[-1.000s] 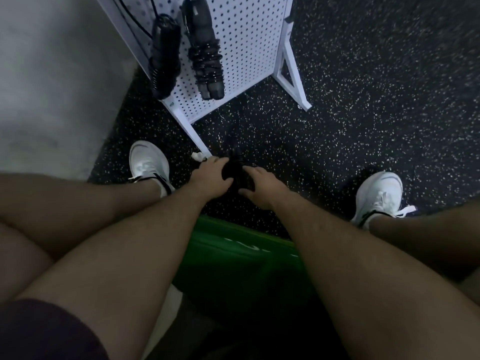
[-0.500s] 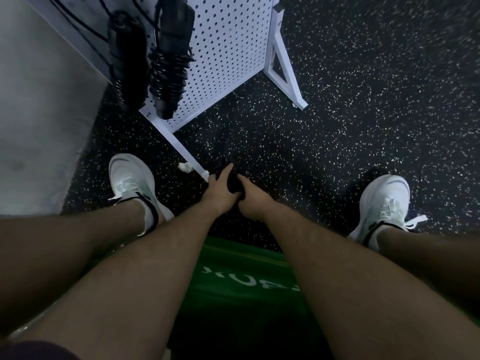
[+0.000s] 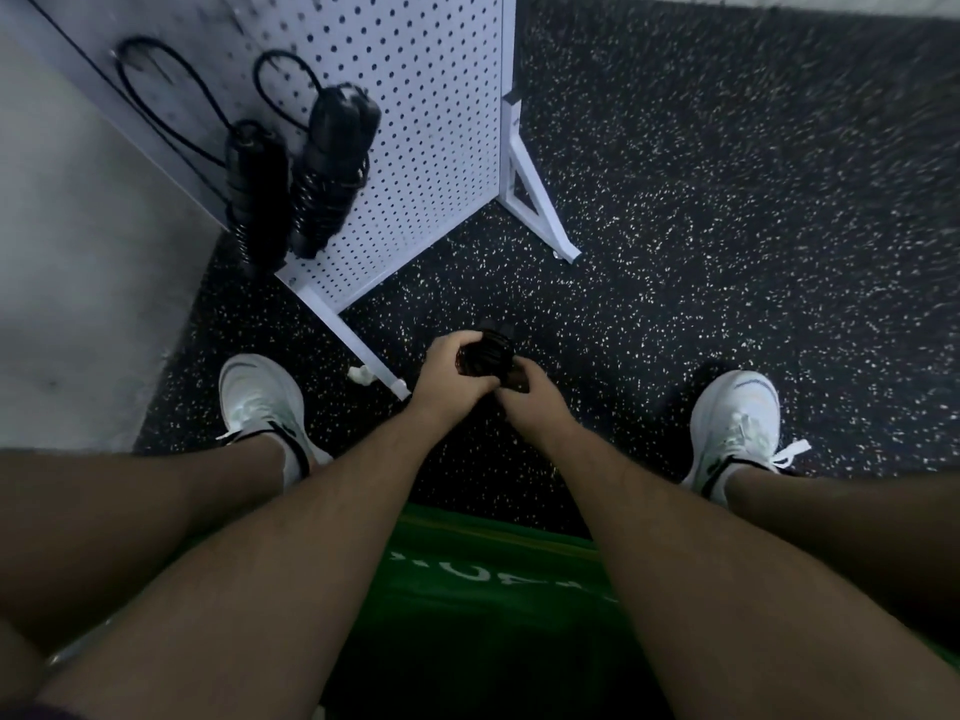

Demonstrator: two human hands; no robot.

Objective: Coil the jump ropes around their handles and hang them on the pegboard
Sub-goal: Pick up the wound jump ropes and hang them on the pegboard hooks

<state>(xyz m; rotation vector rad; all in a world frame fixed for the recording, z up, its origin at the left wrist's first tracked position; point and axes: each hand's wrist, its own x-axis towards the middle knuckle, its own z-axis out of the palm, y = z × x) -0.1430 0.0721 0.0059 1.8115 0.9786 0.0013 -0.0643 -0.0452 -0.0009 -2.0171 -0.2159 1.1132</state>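
A black rubber floor flecked with white (image 3: 727, 200) fills most of the view, with a pale grey wall (image 3: 78, 304) at the left. A white perforated metal pegboard on a braced white stand (image 3: 426, 122) rises from the floor at upper left. Its near foot reaches toward the person's hands. At the bottom, between the bare forearms, is a green padded seat with white lettering (image 3: 493, 589).

Two white trainers rest on the floor, the left shoe (image 3: 262, 402) near the pegboard's foot and the right shoe (image 3: 737, 423) well apart from it.

Two black jump ropes already hang on the pegboard, each wound around its handles with a loop of cord above. The left hung rope (image 3: 257, 200) and the right hung rope (image 3: 327, 184) are side by side, just touching.

The left hand (image 3: 449, 374) and right hand (image 3: 524, 394) meet above the floor, in front of the seat. Between them is a third black jump rope bundle (image 3: 485, 353), coiled and dark. The left hand's fingers curl over its left side and top. The right hand's fingers wrap its lower right end. The bundle's top pokes out beyond both hands, toward the pegboard.

A small white scrap (image 3: 362, 375) lies on the floor beside the pegboard's foot.
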